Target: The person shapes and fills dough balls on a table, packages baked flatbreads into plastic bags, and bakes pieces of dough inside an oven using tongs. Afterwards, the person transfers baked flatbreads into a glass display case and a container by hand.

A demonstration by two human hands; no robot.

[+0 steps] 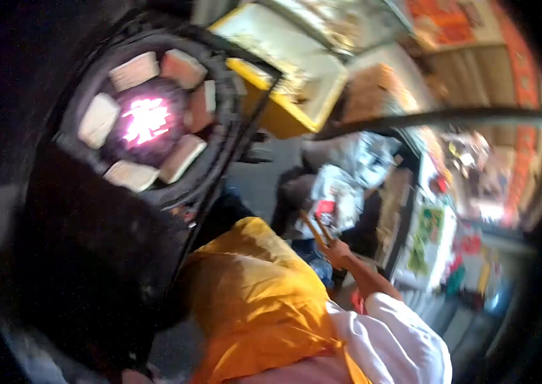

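Note:
My right hand [335, 252], at the end of a bare forearm and a white sleeve, is closed around a pair of tongs [317, 229]. The tongs' two tan arms spread apart, and nothing shows between their tips. Close behind them is a pale plastic bag [338, 195] with a red patch. At the bottom edge a small skin-coloured patch [135, 376] may be part of my left hand; its fingers are hidden. To the left, a round dark stove [210, 150] has brick-like blocks [184, 158] ringed around a bright pinkish-white fire [147, 121].
A yellow box [314, 116] with a white inside holds crumbly pale bits, beyond the stove. A dark bar [450, 117] crosses the right side. Green-patterned packaging [428, 240] lies at the right. My orange apron [258, 291] fills the lower middle.

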